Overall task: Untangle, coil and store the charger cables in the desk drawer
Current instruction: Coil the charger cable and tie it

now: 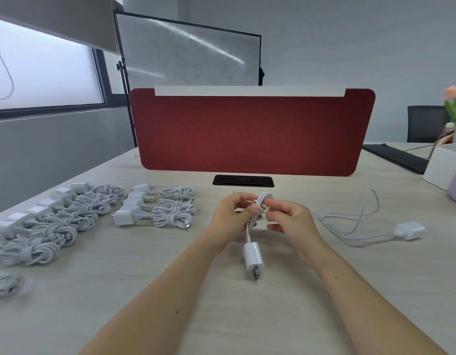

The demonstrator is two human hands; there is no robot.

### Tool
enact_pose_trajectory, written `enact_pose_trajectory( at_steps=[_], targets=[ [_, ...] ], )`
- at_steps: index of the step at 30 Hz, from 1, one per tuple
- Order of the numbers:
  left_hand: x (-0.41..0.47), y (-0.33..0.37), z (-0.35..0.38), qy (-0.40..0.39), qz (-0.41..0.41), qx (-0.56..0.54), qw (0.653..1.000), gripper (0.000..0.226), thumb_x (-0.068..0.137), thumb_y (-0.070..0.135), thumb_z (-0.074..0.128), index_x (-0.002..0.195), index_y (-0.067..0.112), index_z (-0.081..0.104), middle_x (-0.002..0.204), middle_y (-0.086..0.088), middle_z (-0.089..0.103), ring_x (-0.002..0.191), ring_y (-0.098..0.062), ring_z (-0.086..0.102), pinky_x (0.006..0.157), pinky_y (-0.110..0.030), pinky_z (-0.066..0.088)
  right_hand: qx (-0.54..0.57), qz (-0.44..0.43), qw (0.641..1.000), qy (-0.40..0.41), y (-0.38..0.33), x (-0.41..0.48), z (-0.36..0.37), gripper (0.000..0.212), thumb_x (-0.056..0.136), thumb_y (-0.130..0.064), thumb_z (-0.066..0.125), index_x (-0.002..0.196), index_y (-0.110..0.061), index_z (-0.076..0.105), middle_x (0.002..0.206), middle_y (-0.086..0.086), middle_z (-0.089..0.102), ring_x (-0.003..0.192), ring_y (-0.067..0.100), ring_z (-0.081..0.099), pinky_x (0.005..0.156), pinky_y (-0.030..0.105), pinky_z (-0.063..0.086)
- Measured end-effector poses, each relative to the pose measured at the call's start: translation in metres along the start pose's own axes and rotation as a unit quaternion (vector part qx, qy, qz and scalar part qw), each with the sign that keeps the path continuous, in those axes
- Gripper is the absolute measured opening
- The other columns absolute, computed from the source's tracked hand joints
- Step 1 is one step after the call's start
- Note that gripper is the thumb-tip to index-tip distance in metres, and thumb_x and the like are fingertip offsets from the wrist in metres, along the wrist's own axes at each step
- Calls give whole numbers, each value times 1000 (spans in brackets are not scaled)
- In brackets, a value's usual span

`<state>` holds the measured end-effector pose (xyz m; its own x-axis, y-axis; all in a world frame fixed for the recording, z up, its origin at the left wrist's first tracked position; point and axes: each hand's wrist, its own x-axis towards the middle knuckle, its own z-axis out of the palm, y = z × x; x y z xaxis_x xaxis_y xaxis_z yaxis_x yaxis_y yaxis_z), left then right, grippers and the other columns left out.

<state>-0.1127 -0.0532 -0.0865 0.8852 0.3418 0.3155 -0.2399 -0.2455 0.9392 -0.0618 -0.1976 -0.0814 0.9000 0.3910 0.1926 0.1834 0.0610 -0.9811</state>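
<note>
Head cam, only view there is. Both hands are up over the middle of the desk (221, 316), working on one white coiled cable (264, 199). The left hand (229, 215) has its fingers curled round the bundle. The right hand (296, 221) pinches a strand at the bundle's side with thumb and forefinger, and its other fingers hang loose below. That cable's plug adapter (253, 257) dangles off the coil toward 6 o'clock, prongs pointing at the camera; can't tell if it touches the desk.

Out at 3 o'clock from the hands lies a loose charger (411, 230), its cord (360, 213) sprawled in open loops on the desk.

At 9 o'clock there's a short row of wrapped chargers (157, 206), and further left a longer row of finished bundles (68, 221) running off toward 8 o'clock.

At 12 o'clock sit a black cable port (243, 180) and, behind it, a red divider panel (250, 131). A white box (439, 170) sits around 2 o'clock.
</note>
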Motion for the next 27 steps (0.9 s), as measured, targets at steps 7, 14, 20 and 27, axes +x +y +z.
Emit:
enact_pose_trajectory(
  at_steps=[7,14,20,27],
  targets=[
    [-1,2,-3,-48,-40,-79,995,13,97,6,60,105,13,66,108,-30,66,84,-26,73,71,-35,61,25,-35,998,35,0,0,1,23,85,9,67,89,-12,75,77,1,73,70,14,68,67,21,58],
    [-2,6,-6,-87,-75,-132,985,14,98,4,57,107,11,64,94,-12,71,79,-21,73,71,-32,61,49,-57,992,100,-1,-1,0,24,78,9,74,86,-8,59,91,9,60,68,24,66,63,29,59],
    [-3,6,-9,-91,-120,-137,979,19,97,8,59,115,5,65,100,-16,70,85,-23,71,66,-28,60,92,14,995,32,0,-1,1,40,86,6,67,118,-15,59,110,8,64,82,22,73,64,28,59],
    [-10,15,5,-102,-183,-84,974,19,99,25,58,114,13,59,95,-11,69,69,-20,70,55,-33,60,52,24,997,42,5,4,-2,18,92,0,62,104,-12,68,96,11,71,76,18,71,64,30,59]
  ],
)
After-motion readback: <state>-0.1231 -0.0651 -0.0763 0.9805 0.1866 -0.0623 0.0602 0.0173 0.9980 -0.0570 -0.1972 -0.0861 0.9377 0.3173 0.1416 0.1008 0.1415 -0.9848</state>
